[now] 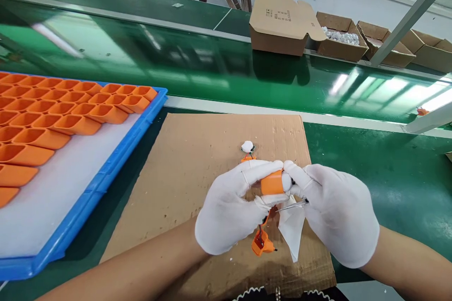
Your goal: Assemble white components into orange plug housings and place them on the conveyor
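Observation:
My left hand (235,207), in a white glove, grips an orange plastic sleeve (271,183) between thumb and fingers. At the sleeve's right end sits a white round part (286,181), pinched by the fingertips of my right hand (335,211), also gloved. A thin metal tool (294,205) sticks out from under my right fingers, pointing left. Below hangs a white cloth or paper piece (292,228). Beneath my left hand an orange part with wires (262,243) shows. Beyond the fingers lies a small white piece (247,146) with red wires.
A cardboard sheet (183,164) lies under my hands on the green table (395,174). At left a blue-rimmed tray (116,164) holds rows of orange sleeves (74,123). Behind are a green conveyor surface (197,75), cardboard boxes (278,33) and a slanted metal post (411,19).

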